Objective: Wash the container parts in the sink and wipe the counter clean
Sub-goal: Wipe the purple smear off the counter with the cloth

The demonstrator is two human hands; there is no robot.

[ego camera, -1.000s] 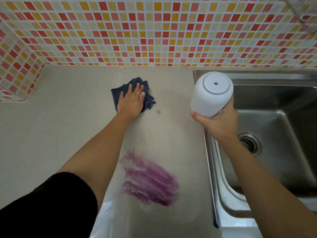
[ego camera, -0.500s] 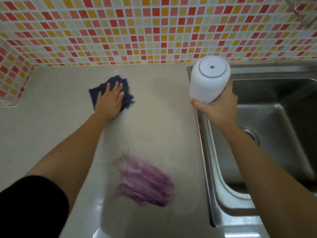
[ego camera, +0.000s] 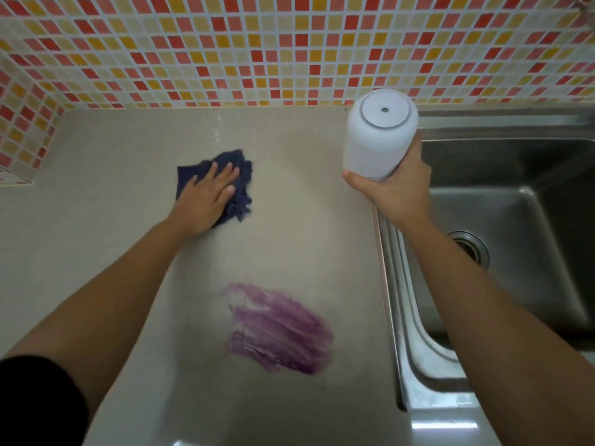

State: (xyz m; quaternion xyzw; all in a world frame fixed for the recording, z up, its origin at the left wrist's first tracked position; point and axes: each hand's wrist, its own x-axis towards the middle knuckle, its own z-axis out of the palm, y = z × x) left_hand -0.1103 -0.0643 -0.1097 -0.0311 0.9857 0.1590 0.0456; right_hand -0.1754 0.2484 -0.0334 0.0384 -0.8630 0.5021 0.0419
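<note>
- Cloth [ego camera: 240,175]: the left hand [ego camera: 206,201] is pressing it flat on the counter [ego camera: 96,204], palm down and fingers spread, toward the far side. It is looking soft and limp; it is probably best driven under a flat palm, not pinched.
- Container [ego camera: 378,136]: the right hand [ego camera: 397,191] is clasping its lower end and holding it raised over the counter's right edge, just beside the sink [ego camera: 515,204]. It is appearing smooth, stiff and light, and is likely slippery when wet, so a full wrap around the body is suiting it.
- Purple smear [ego camera: 280,329]: it is lying on the near counter, well apart from the cloth, awaiting wiping.
</note>
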